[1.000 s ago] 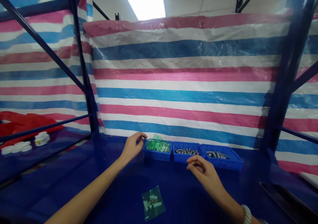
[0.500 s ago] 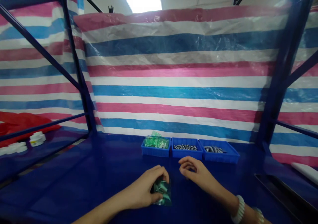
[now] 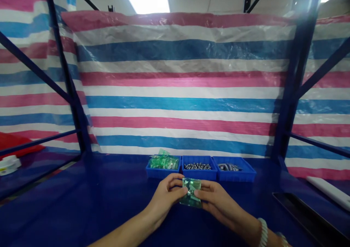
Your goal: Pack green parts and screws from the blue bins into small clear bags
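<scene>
A small clear green packet [image 3: 191, 200] is held up over the blue table, just in front of the bins. My left hand [image 3: 166, 196] pinches its left side between thumb and fingers. On its right side, my right hand [image 3: 216, 199] grips it the same way. Behind the hands stand three blue bins side by side: the left bin [image 3: 163, 172] holds green packets [image 3: 164, 161], the middle bin [image 3: 199, 174] small metal parts [image 3: 197, 166], and the right bin [image 3: 236, 176] greyish packets or parts [image 3: 228, 167].
A dark flat object [image 3: 306, 217] and a white object [image 3: 328, 192] lie at the right. White round containers [image 3: 9, 165] and red material [image 3: 16, 145] are at far left. Blue frame posts flank the blue table [image 3: 109, 196], with striped sheeting [image 3: 186, 103] behind.
My left hand has lifted the green packet off the table. My right hand has closed on the packet's right side. The view has shifted slightly to the right.
</scene>
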### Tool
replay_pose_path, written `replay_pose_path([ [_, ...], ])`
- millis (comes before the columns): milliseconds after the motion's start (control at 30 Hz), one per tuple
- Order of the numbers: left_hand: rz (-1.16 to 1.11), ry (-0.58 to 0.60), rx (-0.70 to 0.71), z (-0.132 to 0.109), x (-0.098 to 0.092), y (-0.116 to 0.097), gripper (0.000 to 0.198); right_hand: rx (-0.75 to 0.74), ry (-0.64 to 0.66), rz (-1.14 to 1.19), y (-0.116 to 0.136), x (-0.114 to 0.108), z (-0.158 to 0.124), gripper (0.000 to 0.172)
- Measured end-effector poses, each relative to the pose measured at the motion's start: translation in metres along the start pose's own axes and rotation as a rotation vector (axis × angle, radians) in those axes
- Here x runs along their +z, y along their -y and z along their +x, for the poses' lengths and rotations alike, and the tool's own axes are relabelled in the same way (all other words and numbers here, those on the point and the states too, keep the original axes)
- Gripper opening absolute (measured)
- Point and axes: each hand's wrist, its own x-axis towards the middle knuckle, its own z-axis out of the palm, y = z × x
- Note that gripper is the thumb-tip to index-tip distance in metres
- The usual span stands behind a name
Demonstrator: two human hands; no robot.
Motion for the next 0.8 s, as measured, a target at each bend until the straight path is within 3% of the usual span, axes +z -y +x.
replay_pose_path([
  [67, 0.016, -0.032, -0.003, -0.003, 0.0, 0.001, 0.045, 0.0, -0.032, -0.063, -0.002, -0.001, 0.001, 0.028],
  [133, 0.155, -0.042, 0.113, -0.008, 0.001, -0.002, 0.033, -0.079, -0.123, -0.225, -0.002, -0.002, 0.002, 0.02],
  [233, 0.6, 0.033, 0.528, -0.019, -0.002, -0.013, 0.01, -0.44, -0.19, -0.602, 0.002, -0.003, -0.001, 0.007],
  [333, 0.969, 0.159, 0.923, -0.029, -0.008, -0.021, 0.018, -0.864, -0.157, -0.938, 0.011, 0.001, -0.01, 0.024],
  [400, 1.067, 0.173, 1.041, -0.033, -0.011, -0.023, 0.023, -1.0, -0.146, -1.036, 0.016, 0.004, -0.014, 0.028],
  [500, 1.07, 0.158, 1.04, -0.033, -0.008, -0.021, 0.019, -0.964, -0.125, -1.024, 0.016, 0.005, -0.015, 0.025],
  [633, 0.891, 0.101, 0.755, -0.028, 0.003, -0.021, 0.007, -0.731, -0.143, -0.944, 0.012, 0.002, -0.01, 0.011],
  [700, 0.837, 0.039, 0.628, -0.02, 0.003, -0.029, 0.007, -0.629, -0.187, -0.886, 0.012, 0.001, -0.008, 0.008],
  [800, 0.868, -0.082, 0.631, 0.005, -0.012, -0.055, 0.007, -0.576, -0.258, -0.758, 0.014, -0.003, -0.006, 0.017],
])
